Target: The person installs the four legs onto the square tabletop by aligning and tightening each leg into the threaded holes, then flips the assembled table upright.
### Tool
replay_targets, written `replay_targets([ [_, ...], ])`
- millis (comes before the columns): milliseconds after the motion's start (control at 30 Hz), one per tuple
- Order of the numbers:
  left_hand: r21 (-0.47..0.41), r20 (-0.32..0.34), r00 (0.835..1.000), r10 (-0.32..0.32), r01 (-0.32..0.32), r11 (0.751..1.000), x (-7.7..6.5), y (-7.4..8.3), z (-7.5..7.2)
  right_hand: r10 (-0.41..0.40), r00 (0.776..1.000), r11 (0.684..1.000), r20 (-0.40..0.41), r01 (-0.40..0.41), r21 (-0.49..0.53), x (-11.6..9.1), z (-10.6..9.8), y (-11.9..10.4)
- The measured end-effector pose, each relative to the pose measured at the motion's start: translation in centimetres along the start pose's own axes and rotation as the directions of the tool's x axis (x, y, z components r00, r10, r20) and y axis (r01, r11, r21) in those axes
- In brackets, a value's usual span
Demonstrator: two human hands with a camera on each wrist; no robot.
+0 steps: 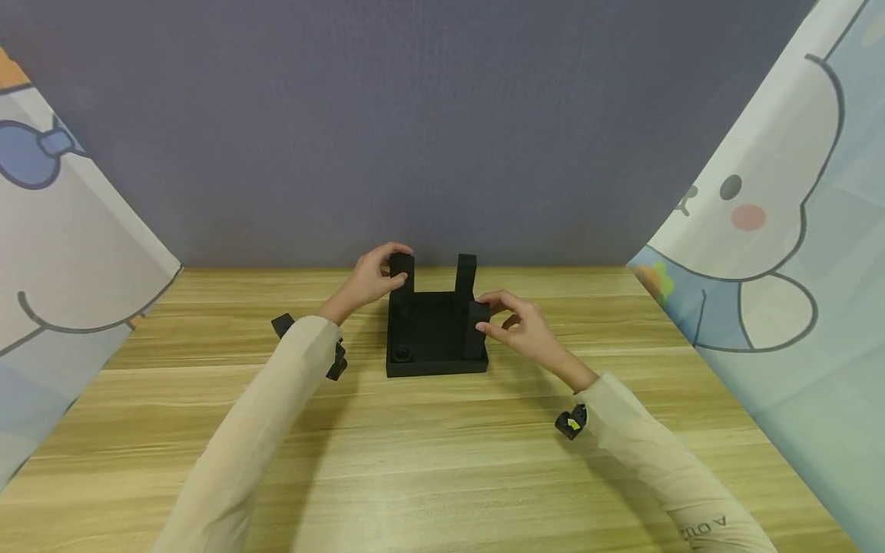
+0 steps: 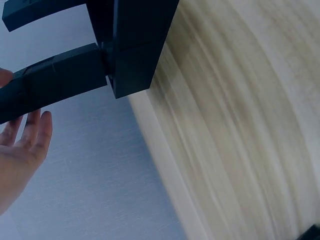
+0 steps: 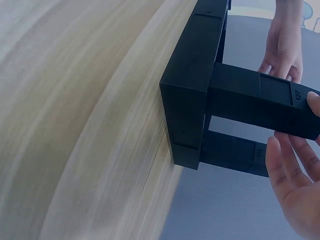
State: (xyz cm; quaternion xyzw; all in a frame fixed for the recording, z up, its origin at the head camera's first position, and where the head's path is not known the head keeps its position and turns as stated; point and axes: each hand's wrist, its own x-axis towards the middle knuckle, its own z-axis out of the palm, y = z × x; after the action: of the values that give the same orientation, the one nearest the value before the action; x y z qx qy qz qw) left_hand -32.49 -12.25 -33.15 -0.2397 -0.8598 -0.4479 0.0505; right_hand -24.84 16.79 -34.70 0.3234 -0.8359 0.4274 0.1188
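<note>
A black square base lies on the table with three black posts standing up from its corners. At the back left post, my left hand pinches the upper part between thumb and fingers. My right hand grips the front right post near its top; raised digits "127" show on that post in the right wrist view. Untouched by either hand, the back right post stands upright. A round fitting sits in the base's front left corner, with no post on it.
The wood-grained table ends at a grey upright panel behind the base. Cartoon-printed sheets flank both sides. Small black devices are strapped at both wrists.
</note>
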Motion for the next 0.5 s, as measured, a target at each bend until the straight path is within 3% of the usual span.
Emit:
replay_targets([
  [300,0.01,-0.13,0.991,0.006,-0.005,1.0,-0.6,-0.6,0.87,0.001,1.0,1.0,0.01,-0.001,-0.01,-0.06,-0.05,-0.09],
  [500,-0.004,-0.132,0.991,0.007,-0.008,1.0,-0.69,-0.91,0.9,0.008,1.0,1.0,0.01,-0.008,-0.004,-0.04,-0.09,-0.15],
])
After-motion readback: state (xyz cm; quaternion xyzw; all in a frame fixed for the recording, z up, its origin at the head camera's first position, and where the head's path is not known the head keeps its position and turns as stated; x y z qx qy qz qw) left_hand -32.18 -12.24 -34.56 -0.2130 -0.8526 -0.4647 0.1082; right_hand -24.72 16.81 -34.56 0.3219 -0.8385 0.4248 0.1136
